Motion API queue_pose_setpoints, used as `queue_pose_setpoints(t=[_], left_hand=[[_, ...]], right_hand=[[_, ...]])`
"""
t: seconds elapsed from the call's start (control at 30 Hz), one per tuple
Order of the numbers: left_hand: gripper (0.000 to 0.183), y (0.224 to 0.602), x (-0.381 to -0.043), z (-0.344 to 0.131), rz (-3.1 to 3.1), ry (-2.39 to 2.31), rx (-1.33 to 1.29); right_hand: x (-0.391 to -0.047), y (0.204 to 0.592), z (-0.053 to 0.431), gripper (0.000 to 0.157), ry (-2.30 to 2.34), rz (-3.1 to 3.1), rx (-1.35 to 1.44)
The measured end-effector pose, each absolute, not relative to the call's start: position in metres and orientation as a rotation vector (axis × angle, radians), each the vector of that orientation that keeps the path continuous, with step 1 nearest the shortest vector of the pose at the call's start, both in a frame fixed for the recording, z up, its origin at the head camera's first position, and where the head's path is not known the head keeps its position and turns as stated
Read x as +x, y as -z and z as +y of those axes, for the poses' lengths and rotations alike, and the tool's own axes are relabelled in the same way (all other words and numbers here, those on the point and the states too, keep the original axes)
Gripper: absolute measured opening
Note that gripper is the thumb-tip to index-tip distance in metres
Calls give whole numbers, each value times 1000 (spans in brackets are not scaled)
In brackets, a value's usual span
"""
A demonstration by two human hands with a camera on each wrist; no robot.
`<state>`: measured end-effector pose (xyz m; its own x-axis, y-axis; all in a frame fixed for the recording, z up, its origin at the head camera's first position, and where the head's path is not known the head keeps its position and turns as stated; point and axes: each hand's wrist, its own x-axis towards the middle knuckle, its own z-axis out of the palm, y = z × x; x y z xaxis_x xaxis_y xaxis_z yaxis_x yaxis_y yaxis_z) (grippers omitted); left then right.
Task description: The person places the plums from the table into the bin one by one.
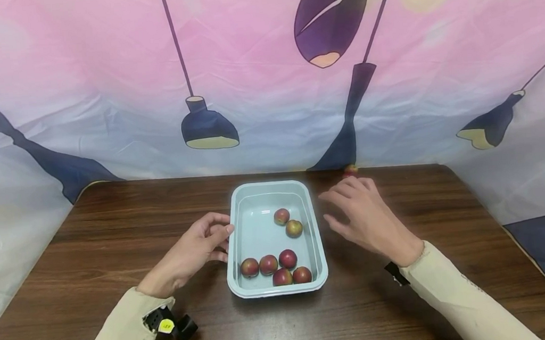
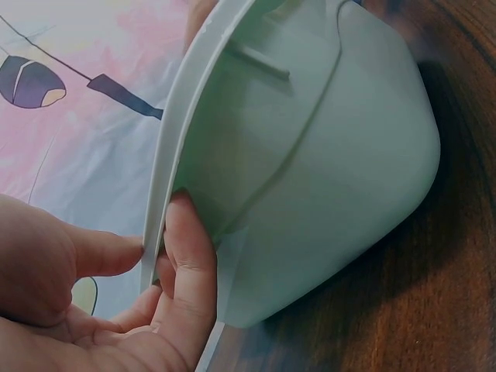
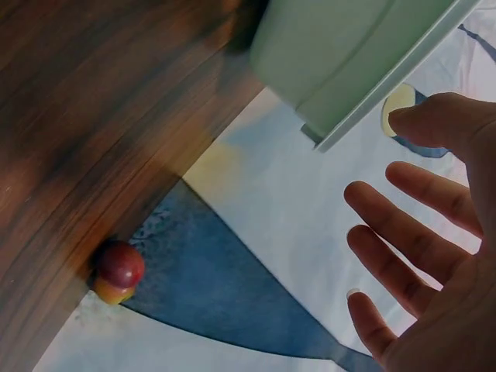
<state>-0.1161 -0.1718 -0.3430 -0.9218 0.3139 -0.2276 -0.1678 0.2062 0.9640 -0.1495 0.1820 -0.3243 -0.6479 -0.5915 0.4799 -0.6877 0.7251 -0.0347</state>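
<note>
A pale green plastic tub [image 1: 253, 230] stands on the table with several small red and yellow-green apples inside. Five-odd lie bunched at its near end, among them a dark red apple [image 1: 288, 258]; a greenish apple [image 1: 293, 228] and a redder one [image 1: 282, 216] sit farther back. My left hand [image 1: 202, 240] pinches the tub's left rim [image 2: 157, 194], thumb on the rim's edge and fingers under it. Beyond the tub's right side, my right hand [image 1: 365, 216] hovers with fingers spread and nothing in them. Past its fingertips, a red apple [image 3: 120, 265] and a yellowish apple [image 3: 113, 291] lie together.
The dark wooden table [image 1: 151, 211] ends at the back against a hanging pink and blue cloth [image 1: 255, 75] printed with lamps. Those two outside apples lie at the table's back edge, against the cloth. More cloth hangs along both sides.
</note>
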Motion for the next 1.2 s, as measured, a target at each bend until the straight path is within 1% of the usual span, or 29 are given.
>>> queue_pose_setpoints(t=[0.77,1.2], left_hand=[[44,342,-117,-172,2114,-1768,149],[43,342,-116,-171,2108,-1773,153]], right_hand=[[-175,336,202,37,-344,-2605,709],[-185,342,213,38,-355,-2589,660]])
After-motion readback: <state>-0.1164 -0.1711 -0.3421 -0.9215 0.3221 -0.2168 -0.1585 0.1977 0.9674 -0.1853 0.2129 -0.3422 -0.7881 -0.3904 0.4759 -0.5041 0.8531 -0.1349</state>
